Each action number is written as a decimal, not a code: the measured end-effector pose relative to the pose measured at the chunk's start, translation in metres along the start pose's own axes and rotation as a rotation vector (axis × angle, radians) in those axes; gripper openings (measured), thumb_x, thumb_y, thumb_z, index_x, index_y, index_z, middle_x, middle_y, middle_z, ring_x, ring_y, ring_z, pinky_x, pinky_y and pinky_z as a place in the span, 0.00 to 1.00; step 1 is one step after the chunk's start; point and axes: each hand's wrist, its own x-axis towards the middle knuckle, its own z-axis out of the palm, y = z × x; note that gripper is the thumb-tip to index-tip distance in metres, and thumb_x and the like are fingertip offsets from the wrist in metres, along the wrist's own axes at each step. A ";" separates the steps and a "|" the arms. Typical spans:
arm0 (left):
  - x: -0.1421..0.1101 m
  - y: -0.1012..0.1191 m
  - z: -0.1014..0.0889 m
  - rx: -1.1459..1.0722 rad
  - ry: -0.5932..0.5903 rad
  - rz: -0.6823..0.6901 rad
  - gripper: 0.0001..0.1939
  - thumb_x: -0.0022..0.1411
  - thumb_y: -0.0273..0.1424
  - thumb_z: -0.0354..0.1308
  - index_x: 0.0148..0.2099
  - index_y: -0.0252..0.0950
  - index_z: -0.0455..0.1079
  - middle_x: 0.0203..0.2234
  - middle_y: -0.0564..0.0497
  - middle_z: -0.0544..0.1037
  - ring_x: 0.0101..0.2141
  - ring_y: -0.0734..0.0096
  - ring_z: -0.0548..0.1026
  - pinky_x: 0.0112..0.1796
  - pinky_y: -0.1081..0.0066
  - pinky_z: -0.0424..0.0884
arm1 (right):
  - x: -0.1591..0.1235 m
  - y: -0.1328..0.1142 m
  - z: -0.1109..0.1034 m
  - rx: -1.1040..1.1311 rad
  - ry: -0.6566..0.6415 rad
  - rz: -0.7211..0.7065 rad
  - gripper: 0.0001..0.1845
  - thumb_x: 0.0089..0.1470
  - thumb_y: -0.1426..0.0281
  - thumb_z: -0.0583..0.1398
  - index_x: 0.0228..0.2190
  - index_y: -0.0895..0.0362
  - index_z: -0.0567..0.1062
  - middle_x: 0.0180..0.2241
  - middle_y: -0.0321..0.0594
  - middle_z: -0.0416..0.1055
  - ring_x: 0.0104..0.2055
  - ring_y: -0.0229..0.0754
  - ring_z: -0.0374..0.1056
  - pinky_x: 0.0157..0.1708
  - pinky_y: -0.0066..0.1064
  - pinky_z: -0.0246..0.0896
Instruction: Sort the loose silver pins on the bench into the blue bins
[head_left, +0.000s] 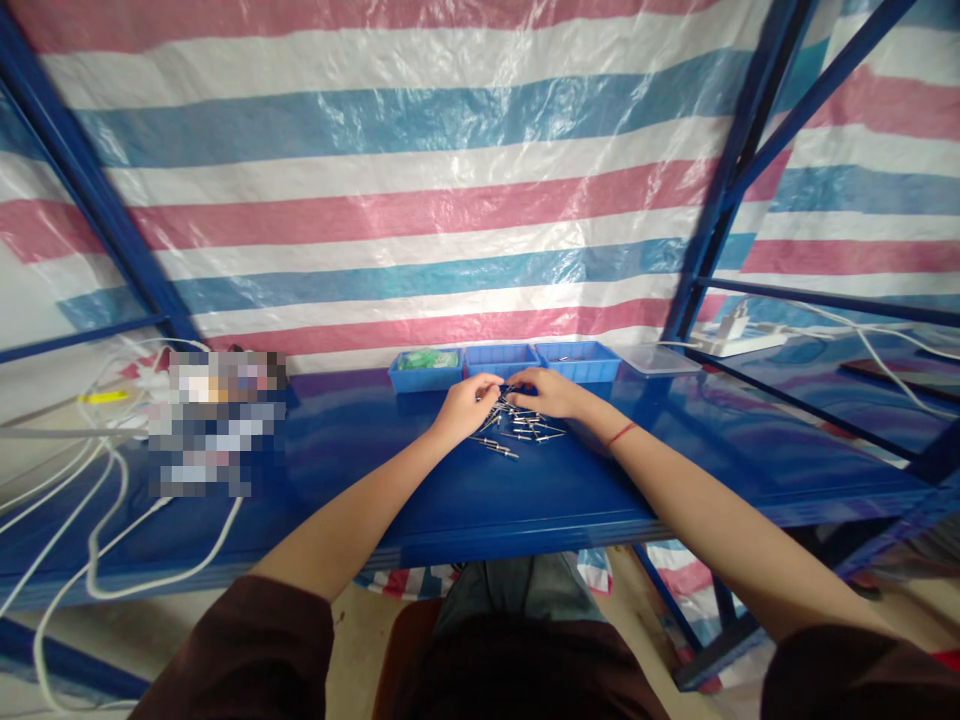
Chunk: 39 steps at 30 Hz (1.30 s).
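A loose pile of thin silvery blind rivets (525, 433) lies on the blue tabletop (360, 460). My left hand (469, 402) is at the pile's far left edge, its fingers curled in towards the thumb. Opposite it, my right hand (546, 392) bends over the back of the pile with fingers closed and pointing down. The two sets of fingertips nearly meet, with dark, thin pieces between them. What each hand grips is too small and partly covered to make out.
Behind the hands stand three blue bins: a left bin (426, 378) with green plastic-wrapped contents, a middle bin (501, 356), and a right bin (577, 362) with a few thin pieces. A clear lid (660, 360) lies to their right. White cables (101, 540) loop over the left side.
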 end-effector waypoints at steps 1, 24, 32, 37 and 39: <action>0.000 0.001 0.000 -0.002 0.003 0.002 0.11 0.58 0.29 0.51 0.42 0.38 0.72 0.35 0.51 0.79 0.36 0.69 0.76 0.42 0.69 0.71 | 0.000 -0.006 0.005 0.011 -0.029 -0.021 0.23 0.51 0.59 0.57 0.46 0.58 0.71 0.41 0.45 0.72 0.42 0.45 0.67 0.42 0.34 0.58; 0.003 -0.005 0.001 0.043 0.091 -0.007 0.12 0.58 0.27 0.50 0.42 0.35 0.71 0.38 0.49 0.77 0.38 0.69 0.75 0.44 0.68 0.70 | 0.005 -0.023 0.009 0.182 0.211 -0.111 0.10 0.53 0.68 0.56 0.30 0.58 0.78 0.34 0.43 0.75 0.36 0.42 0.69 0.39 0.32 0.60; 0.001 -0.003 0.001 -0.014 -0.011 -0.015 0.10 0.58 0.33 0.53 0.39 0.34 0.71 0.34 0.49 0.78 0.35 0.69 0.75 0.39 0.70 0.69 | 0.008 -0.027 0.008 0.682 0.331 0.109 0.15 0.48 0.60 0.59 0.30 0.61 0.75 0.26 0.41 0.74 0.28 0.37 0.67 0.31 0.30 0.61; 0.000 0.002 -0.002 0.029 -0.050 0.020 0.11 0.61 0.33 0.48 0.37 0.35 0.71 0.32 0.51 0.78 0.34 0.69 0.75 0.38 0.72 0.68 | 0.007 -0.035 0.006 0.821 0.304 0.157 0.17 0.45 0.60 0.61 0.32 0.60 0.74 0.28 0.40 0.74 0.28 0.37 0.67 0.29 0.29 0.61; 0.000 0.004 -0.002 0.032 -0.057 0.023 0.12 0.61 0.33 0.48 0.37 0.35 0.71 0.32 0.51 0.78 0.34 0.69 0.75 0.38 0.72 0.68 | 0.008 -0.034 0.007 0.824 0.314 0.155 0.16 0.44 0.60 0.62 0.32 0.60 0.74 0.27 0.40 0.73 0.28 0.37 0.67 0.29 0.30 0.61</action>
